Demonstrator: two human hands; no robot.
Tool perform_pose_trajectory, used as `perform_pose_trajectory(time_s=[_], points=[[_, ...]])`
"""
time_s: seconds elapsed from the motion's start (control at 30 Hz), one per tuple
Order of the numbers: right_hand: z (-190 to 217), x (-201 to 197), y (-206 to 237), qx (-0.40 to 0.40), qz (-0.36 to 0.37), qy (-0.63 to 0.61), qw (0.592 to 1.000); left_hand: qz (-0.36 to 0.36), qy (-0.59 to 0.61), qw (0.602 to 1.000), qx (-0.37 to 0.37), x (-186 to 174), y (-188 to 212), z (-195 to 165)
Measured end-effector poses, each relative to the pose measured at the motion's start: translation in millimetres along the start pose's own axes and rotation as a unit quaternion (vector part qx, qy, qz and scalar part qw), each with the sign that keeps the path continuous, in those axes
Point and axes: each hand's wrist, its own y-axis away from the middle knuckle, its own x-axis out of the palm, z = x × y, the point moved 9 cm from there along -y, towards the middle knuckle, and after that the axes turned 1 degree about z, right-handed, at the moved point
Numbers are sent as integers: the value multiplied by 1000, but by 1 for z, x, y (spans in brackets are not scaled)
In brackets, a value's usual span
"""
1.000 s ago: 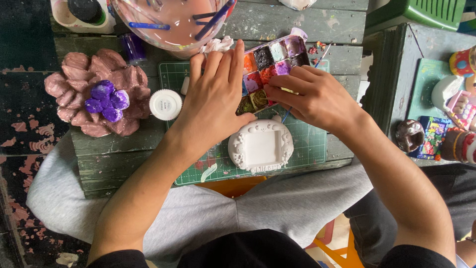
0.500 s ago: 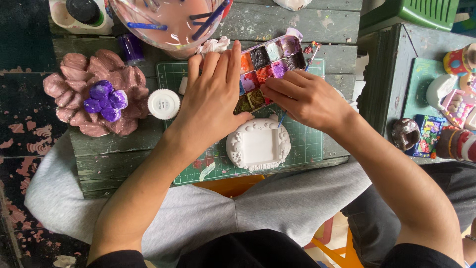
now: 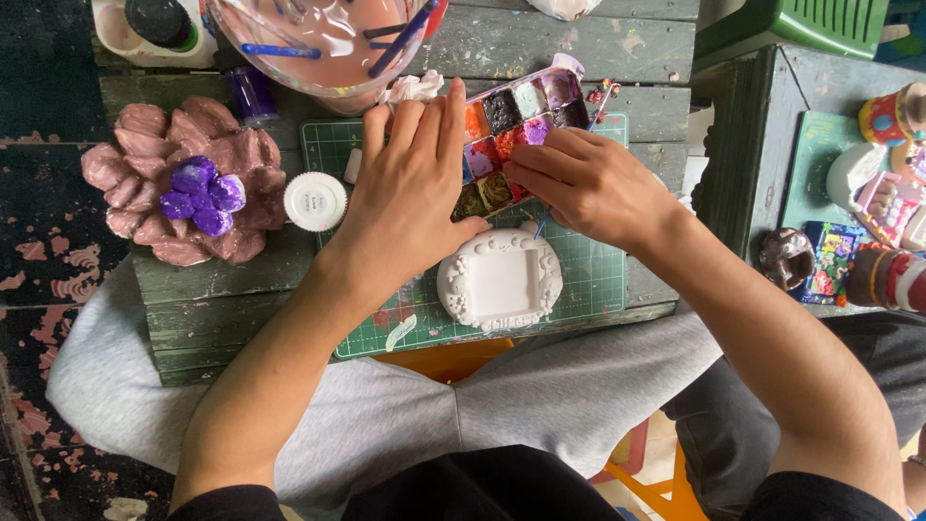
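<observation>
hands (image 3: 502, 188) on paint palette (image 3: 526, 121) | green cutting mat (image 3: 598, 280) | weathered plank table (image 3: 598, 43)

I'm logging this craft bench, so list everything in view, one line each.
Palette: one, multicoloured wells, mat top.
Cutting mat: one, green, table centre.
Plaster frame: one, white, on mat.
Flower: one, pink with purple centre, left.
Cap: one, white, beside flower.
Water bowl: one, clear, brushes inside, top.
Table: one, grey-green wood.
Left hand: flat beside palette.
Right hand: on palette.
</observation>
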Motion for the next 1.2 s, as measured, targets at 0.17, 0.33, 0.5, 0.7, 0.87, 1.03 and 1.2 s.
perform_pose_trajectory(time_s=[0.17,0.33,0.5,0.7,0.87,1.03,1.2], points=[[-1,-2,-2,5,-4,-3,1000,-1,-5,1000,0,1,-2,-2],[2,0,-4,-8,-6,20,1000,3,-9,1000,0,3,-2,-2],[3,4,-4,1,-10,52,999,0,-12,1000,1,3,-2,-3],[6,11,-2,26,5,94,995,1,-14,1000,-1,5,-2,-3],[8,14,-3,50,9,121,991,0,-18,1000,-1,6,-2,-4],[0,12,-4,89,15,38,995,5,-17,1000,-3,6,-2,-5],[-6,-2,-1,100,4,-52,994,6,-9,1000,-4,4,-2,-7]])
